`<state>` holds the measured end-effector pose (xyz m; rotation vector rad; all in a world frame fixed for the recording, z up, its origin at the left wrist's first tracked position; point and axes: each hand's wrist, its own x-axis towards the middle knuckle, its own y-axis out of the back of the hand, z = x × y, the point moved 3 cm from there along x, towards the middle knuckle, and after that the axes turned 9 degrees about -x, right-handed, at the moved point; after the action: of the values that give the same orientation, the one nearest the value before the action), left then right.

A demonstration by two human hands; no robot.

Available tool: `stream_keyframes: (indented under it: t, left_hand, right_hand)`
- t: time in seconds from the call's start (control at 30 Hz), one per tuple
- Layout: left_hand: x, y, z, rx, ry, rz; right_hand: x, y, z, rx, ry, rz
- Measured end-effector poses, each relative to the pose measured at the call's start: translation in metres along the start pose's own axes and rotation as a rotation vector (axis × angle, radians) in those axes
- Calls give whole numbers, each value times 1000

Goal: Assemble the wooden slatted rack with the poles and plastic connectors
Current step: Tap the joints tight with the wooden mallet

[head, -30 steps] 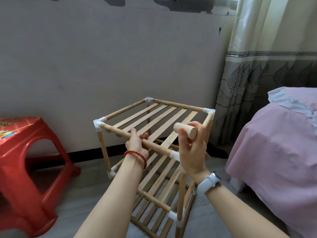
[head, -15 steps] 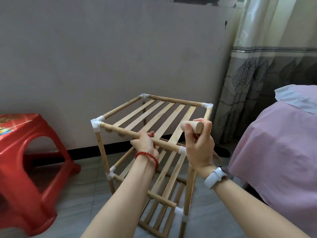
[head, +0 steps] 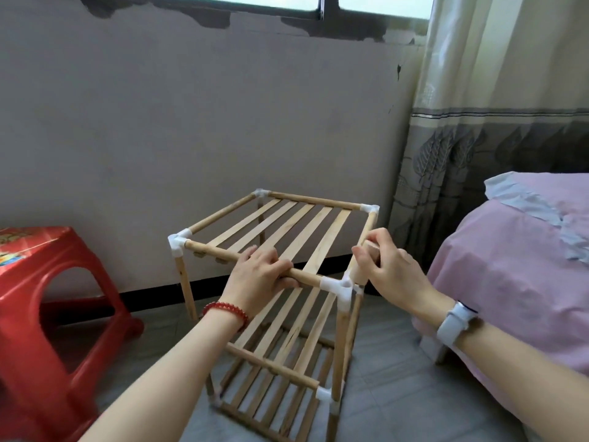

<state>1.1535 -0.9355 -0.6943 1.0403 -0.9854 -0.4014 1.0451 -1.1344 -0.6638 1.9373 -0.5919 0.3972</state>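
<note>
The wooden slatted rack [head: 287,231] stands on the floor in front of me, with tiers of slats joined by white plastic connectors. My left hand [head: 259,275] grips the top front rail [head: 216,255] near its right end. My right hand [head: 390,267] grips a short wooden pole [head: 361,271], held upright with its lower end at the near right corner connector [head: 338,285]. The pole's lower end touches or sits just above the connector's open socket; I cannot tell which.
A red plastic stool [head: 47,301] stands on the left. A bed with a pink cover [head: 522,275] fills the right side, close to the rack. A wall and a curtain [head: 497,100] are behind the rack. Grey tiled floor [head: 392,397] lies around it.
My right hand has turned the short pole from lying sideways to upright and lowered it to the near right corner connector. My left hand stays on the front rail.
</note>
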Motion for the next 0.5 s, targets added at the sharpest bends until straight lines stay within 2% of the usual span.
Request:
stream_keyframes:
  t: [0.07,0.13,0.23,0.27,0.3,0.33,0.4,0.43,0.5]
  left_hand:
    - [2,-2,12,-58,-25,92]
    - [2,-11,31,-64,-61,161]
    - [8,-22,64,-50,-71,273]
    - [10,-25,72,-46,-60,309]
    - [12,-26,78,-46,-45,331]
    - [12,-28,82,-48,-33,347]
    - [12,-31,84,-41,-25,354]
    - [11,-32,83,-41,-22,343]
    - [15,-33,83,-45,-11,332]
  right_hand:
    - [11,21,-9,-177,68,38]
    - [25,50,-22,-290,155,185]
    - [31,89,-33,-317,246,604]
    - [26,93,-29,-295,223,706]
    - [19,90,-24,-283,167,695]
    - [8,77,-15,-323,92,577]
    - [-16,40,4,-547,15,205]
    - [-18,40,9,-560,32,172]
    - [2,72,-1,-470,116,367]
